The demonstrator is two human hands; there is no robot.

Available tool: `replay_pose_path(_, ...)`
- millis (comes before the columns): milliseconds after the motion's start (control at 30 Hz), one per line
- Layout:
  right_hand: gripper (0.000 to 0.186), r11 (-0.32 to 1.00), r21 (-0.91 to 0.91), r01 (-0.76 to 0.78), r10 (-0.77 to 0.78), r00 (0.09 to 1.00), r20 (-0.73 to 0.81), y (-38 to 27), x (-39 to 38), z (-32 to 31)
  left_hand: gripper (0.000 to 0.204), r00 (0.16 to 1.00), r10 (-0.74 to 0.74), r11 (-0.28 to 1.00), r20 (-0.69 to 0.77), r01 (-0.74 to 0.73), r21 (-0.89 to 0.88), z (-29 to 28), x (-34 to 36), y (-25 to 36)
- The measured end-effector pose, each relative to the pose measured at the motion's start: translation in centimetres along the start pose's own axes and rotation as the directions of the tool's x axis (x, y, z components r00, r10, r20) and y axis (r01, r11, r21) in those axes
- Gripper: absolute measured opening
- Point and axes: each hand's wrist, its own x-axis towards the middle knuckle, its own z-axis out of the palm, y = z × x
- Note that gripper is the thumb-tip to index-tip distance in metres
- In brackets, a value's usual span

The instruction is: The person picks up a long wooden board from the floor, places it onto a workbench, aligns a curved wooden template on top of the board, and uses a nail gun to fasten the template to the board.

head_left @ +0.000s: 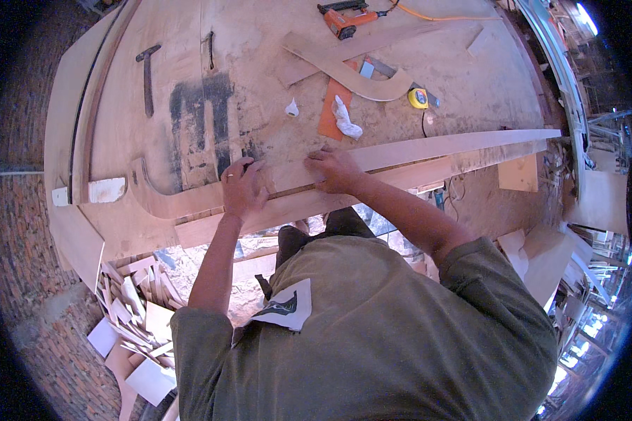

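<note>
Along the near edge of the counter [256, 67], a person's two bare hands rest on long pieces of wood; the left hand [241, 188] lies at the right-hand part of a curved strip [189, 203], whose hooked end turns away from the person at the left; its fingers are bent over the wood, though I cannot tell whether they grasp it; the right hand [333, 170] sits farther right, at the left part of a long pale strip [456, 145] running toward the counter's right side; its fingers are curled down onto the wood, and whether they clench it I cannot tell; whether the two strips join is unclear; nearer the body, a straight board [295, 208] lies along the edge, beside the strips; beyond the right hand are a crumpled white piece [345, 121], a flat orange piece [330, 105], a hook-shaped wooden piece [358, 78] and a yellow tape measure [418, 98]; farther off lies an orange power tool [344, 24]; a hammer [147, 78] lies to the far left, beyond a dark patch [203, 116]; wood offcuts [139, 305] are heaped below the counter, near a brick wall [49, 354].
</note>
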Motion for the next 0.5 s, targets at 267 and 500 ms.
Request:
replay_pose_path(267, 0.051, 0.999, 0.041, 0.003, -0.005, 0.999, 0.053, -0.5, 0.3, -1.3, 0.057, 0.996, -0.059, 0.987, -0.063, 0.068, 0.143, -2.0, -0.7, 0.4)
replay_pose_path(500, 0.067, 0.999, -0.017, 0.037, -0.037, 0.999, 0.033, -0.2, 0.0, -1.7, 0.038, 0.819, -0.542, 0.788, -0.19, 0.573, 0.223, -0.8, -3.0, 5.3)
